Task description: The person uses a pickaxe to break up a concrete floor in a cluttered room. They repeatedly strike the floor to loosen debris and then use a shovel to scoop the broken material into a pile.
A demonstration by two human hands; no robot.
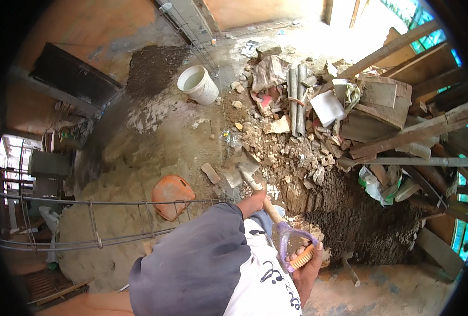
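Observation:
I hold a shovel (272,211) with both hands. Its shaft runs from a purple D-shaped grip near my body up to a grey metal blade (241,167) at the foot of a rubble heap (292,158). My left hand (254,202) is closed around the shaft, below the blade. My right hand (306,264) is wrapped round the yellow-orange crossbar of the grip. The blade lies low by the stones; whether it carries anything is hard to tell. A loose brick-like piece (210,173) sits just left of it. Further left rests an orange rounded plastic container (173,198).
A white bucket (198,85) with liquid stands ahead. Long rebar frames (94,224) cross at left, near my left arm, and at the top. On the right lie timber planks (418,129), pipes (297,100), sacks and cardboard. Dark loose soil (360,221) spreads at lower right.

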